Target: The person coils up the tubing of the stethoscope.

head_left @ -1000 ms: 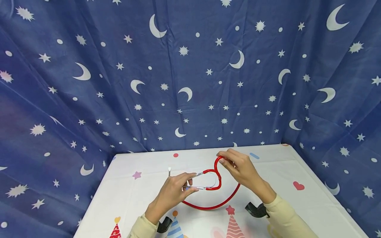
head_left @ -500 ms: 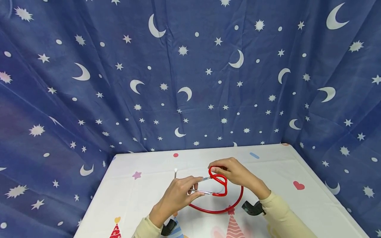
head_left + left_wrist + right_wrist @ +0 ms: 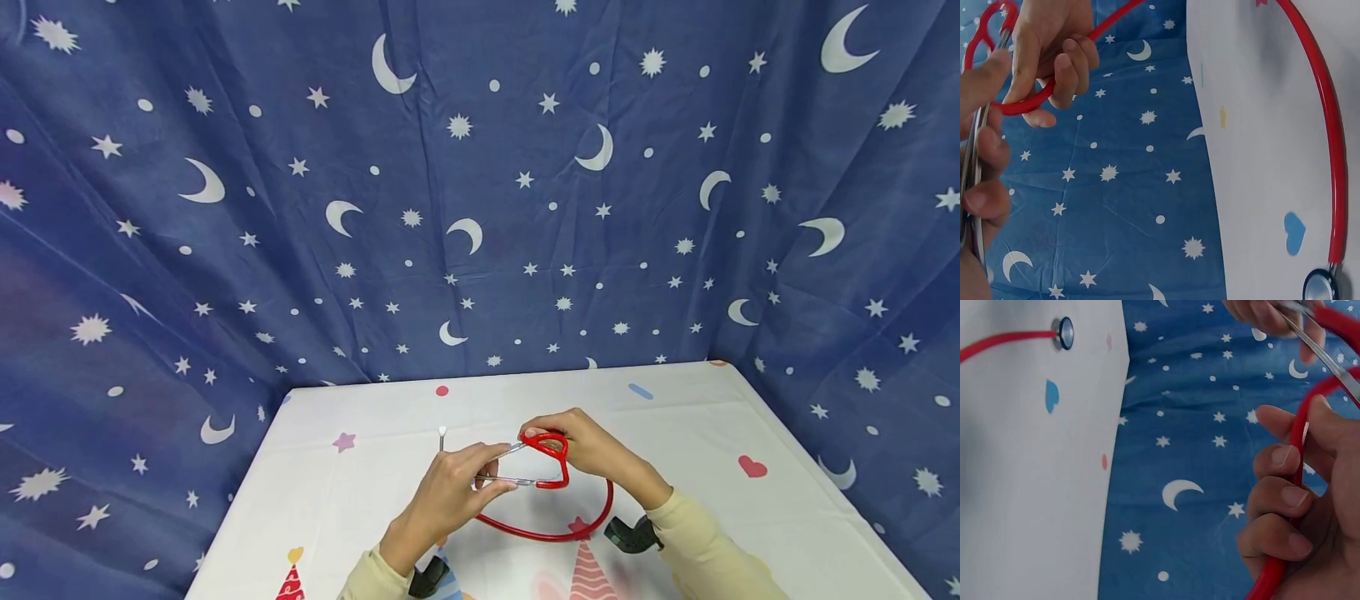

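Note:
A stethoscope with red tubing [image 3: 553,537] is held over the table by both hands. My left hand [image 3: 453,487] grips its two metal ear tubes [image 3: 527,482], thumb on one side and fingers on the other. One white ear tip [image 3: 442,431] sticks up behind that hand. My right hand [image 3: 585,446] curls round the red tubing close to the fork, where the tubing bends back in a small loop beside the ear tubes. The long end sags in an arc towards the table, and the round chest piece [image 3: 1320,287] shows in both wrist views over the white cloth.
A white tablecloth [image 3: 360,517] with printed hats, stars and hearts covers the table. Behind and beside it hangs a blue curtain [image 3: 510,217] with moons and stars. A black wrist mount [image 3: 632,535] sits at the right wrist, another [image 3: 429,577] at the left.
My right hand has come down and left, bringing the tubing back towards the metal ear tubes in a loop. My left hand has shifted a little right, still gripping the ear tubes.

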The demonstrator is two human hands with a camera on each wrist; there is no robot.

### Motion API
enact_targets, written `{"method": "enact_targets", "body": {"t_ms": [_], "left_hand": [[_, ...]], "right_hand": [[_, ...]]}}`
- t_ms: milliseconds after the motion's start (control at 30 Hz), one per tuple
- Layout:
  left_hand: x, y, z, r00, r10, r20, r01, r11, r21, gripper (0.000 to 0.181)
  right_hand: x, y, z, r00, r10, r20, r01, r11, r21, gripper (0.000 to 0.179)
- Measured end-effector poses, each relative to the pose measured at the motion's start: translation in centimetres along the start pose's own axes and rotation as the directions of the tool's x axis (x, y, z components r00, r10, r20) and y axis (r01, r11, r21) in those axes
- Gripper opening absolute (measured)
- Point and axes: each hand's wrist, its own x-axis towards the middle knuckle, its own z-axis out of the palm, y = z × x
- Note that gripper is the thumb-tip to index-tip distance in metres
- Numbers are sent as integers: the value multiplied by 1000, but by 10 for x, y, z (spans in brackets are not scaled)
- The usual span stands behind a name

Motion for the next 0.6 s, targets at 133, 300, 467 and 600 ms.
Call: {"method": "enact_targets", "body": {"t_ms": [133, 300, 467, 600], "left_hand": [[1, 0, 1, 995, -60, -86, 55, 997, -53, 45], [4, -1, -3, 978, -113, -178, 101, 992, -71, 46], [4, -4, -13, 947, -174, -269, 174, 984, -23, 47], [2, -6, -15, 936, -209, -283, 225, 974, 25, 48]], "right_hand": [[1, -6, 11, 994, 27, -102, -33, 998, -58, 16], [-4, -10, 26, 978, 35, -208, -54, 995, -84, 23], [-13, -15, 36, 976, -35, -213, 6, 991, -134, 20], [-18, -23, 40, 973, -97, -207, 61, 983, -175, 20]]}}
